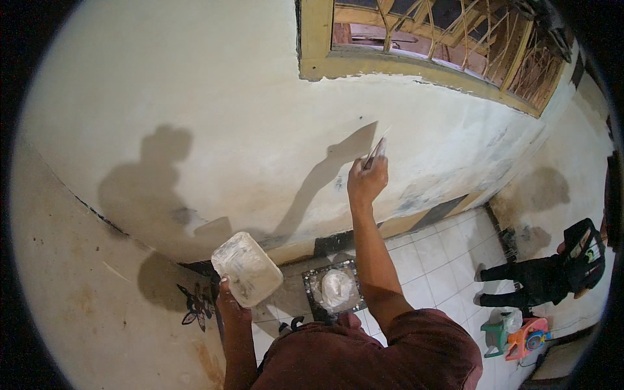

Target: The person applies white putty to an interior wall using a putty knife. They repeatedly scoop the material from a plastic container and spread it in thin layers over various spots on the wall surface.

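My right hand [368, 181] is raised toward the wall [227, 71], its fingers closed around a thin putty knife [374, 153]. The knife's blade points up and lies at or very near the wall's surface; I cannot tell if it touches. White smears mark the fingers. In my left hand [233, 304] is a shallow, rounded rectangular plastic tub [252, 270], gripped by its near edge and tilted. White and grey paste coats the tub's inside. The wall is off-white, with grey patches low down on the right.
A window [416, 68] with a yellow frame and metal grille is above. Below me, a white bundle [337, 289] rests on a dark-bordered square surface [311, 276]. At right stands another person [549, 276], near a green stool [495, 338] and a red stool [518, 344] on white tiles [422, 253].
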Available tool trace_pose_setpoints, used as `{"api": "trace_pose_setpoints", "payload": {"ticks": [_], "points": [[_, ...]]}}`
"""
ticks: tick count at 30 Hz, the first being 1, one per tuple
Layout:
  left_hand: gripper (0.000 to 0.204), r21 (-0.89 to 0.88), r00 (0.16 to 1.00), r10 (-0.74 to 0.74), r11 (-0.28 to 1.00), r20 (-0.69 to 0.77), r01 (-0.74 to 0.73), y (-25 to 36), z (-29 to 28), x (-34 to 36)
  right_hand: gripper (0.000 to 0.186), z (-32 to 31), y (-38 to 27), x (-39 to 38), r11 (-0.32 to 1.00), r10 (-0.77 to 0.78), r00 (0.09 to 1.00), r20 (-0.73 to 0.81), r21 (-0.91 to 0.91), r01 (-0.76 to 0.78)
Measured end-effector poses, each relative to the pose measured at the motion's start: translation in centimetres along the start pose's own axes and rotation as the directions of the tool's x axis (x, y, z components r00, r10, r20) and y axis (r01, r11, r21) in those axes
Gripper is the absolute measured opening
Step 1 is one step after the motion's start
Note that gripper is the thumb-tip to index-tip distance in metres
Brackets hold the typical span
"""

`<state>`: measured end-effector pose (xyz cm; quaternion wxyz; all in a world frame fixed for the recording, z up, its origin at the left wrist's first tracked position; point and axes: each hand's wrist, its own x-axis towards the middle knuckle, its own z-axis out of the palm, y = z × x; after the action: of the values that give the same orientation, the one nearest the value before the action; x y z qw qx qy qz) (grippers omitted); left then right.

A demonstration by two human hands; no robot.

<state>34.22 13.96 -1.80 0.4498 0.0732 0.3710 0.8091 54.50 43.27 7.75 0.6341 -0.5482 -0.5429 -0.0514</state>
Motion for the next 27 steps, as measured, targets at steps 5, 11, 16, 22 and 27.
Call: {"api": "trace_pose_setpoints", "payload": {"ticks": [5,11,16,22,27], "points": [[0.055,0.052,0.997,-0.073,0.996,0.012,0.073,0.5,1.6,0.3,0.048,6.6,2.2,-1.6,0.923,-0.321,0.930,0.181,-0.161,0.350],[0.056,0.095,1.000,0.000,0.995,0.003,0.000,2.3,-0.9,1.8,0.060,1.3,-0.9,-7.3,0.970,-0.244,0.945,0.218,0.066,0.235],[0.053,0.037,1.000,0.018,0.999,0.011,-0.018,2.7,-0.6,0.8,0.041,0.5,1.6,-2.6,0.994,0.080,0.996,0.026,0.076,-0.082],[0.051,-0.013,0.993,-0.046,0.999,0.112,0.048,2.1,-0.2,0.9,0.017,4.2,3.3,4.6,0.350,0.636,0.732,0.242,0.756,-0.554],[0.051,-0.019,0.992,-0.047,0.999,0.115,0.049,2.0,-0.4,0.9,0.015,5.6,-5.1,2.4,0.994,-0.004,0.999,0.037,0.112,0.000]]}}
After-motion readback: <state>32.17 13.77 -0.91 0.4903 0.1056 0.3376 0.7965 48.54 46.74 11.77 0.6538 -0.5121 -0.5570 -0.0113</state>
